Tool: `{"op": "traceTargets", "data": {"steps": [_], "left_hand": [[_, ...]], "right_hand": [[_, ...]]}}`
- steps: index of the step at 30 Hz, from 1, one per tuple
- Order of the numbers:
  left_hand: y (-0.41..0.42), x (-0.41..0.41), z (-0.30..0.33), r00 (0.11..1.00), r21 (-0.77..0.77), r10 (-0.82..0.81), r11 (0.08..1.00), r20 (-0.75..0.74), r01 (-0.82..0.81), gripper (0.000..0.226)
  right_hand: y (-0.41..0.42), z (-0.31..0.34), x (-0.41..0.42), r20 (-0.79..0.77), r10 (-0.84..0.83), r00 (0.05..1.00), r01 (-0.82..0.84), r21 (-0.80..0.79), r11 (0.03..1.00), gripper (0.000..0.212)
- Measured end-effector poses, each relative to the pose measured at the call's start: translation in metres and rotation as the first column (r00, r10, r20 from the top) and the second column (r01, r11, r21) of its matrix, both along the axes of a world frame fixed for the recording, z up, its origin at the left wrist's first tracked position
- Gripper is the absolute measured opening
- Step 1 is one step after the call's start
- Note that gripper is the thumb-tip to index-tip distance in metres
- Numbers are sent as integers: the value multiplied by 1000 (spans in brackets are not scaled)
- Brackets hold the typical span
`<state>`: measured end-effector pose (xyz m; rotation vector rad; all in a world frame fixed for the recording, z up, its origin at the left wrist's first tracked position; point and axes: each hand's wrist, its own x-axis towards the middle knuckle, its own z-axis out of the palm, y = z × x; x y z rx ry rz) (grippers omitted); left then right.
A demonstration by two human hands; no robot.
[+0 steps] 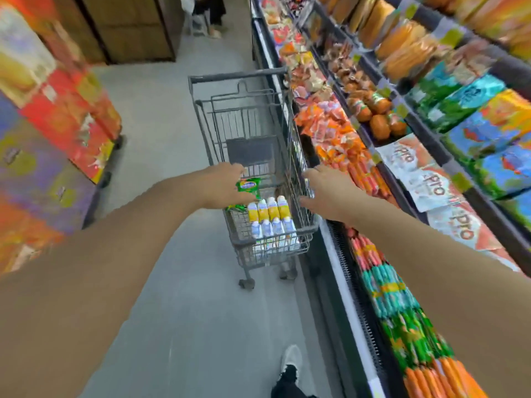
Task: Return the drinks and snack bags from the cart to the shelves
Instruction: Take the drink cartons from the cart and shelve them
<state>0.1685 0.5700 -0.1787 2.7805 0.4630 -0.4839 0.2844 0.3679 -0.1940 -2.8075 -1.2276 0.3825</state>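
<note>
- The left hand (227,185) reaches down into the wire cart (244,116), its fingers closed around a green snack bag (249,186) that sits just past the knuckles, lifted clear of the cart floor.
- Right beneath that hand a second green bag (236,208) peeks out from under the wrist, lying in the cart.
- Just to the inside of the left hand, towards the other hand, stands a row of yellow drink cartons (268,209), packed side by side and upright.
- Nearer the person than those, still below and between the two hands, is a row of pale blue drink cartons (273,228), pressed against the near end of the cart.
- The right hand (324,191) is at the cart's side wall, on the side nearest the shelves (431,116); the fingers are spread and curled towards the wire, with nothing in them. Whether they actually grip the wire I cannot tell.
- Beyond the right hand, on its outer side, the shelves are full of orange, white and blue snack packs, blurred.
- Beyond the left hand's outer side stand stacked red and purple boxes (57,116).
- Below both arms, on the grey floor (172,282), a white shoe (290,359) shows.
- Far past both hands, at the aisle's end, someone's legs (212,12) are visible.
</note>
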Motion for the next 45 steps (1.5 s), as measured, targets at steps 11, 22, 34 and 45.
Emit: {"op": "traceTargets", "data": {"steps": [11, 22, 34, 45], "left_hand": [[55, 67, -55, 984, -100, 154, 982, -86, -162, 65], [135, 148, -144, 987, -211, 3, 977, -160, -37, 51], [132, 188, -325, 940, -495, 81, 833, -331, -246, 48], [105, 191, -494, 781, -435, 422, 660, -460, -613, 74]], "right_hand": [[87, -77, 85, -118, 124, 985, -133, -70, 989, 54], [162, -152, 146, -187, 6, 982, -40, -181, 983, 52], [193, -333, 181, -450, -178, 875, 0, -367, 930, 44], [210, -477, 190, -563, -213, 798, -7, -362, 932, 50]]}}
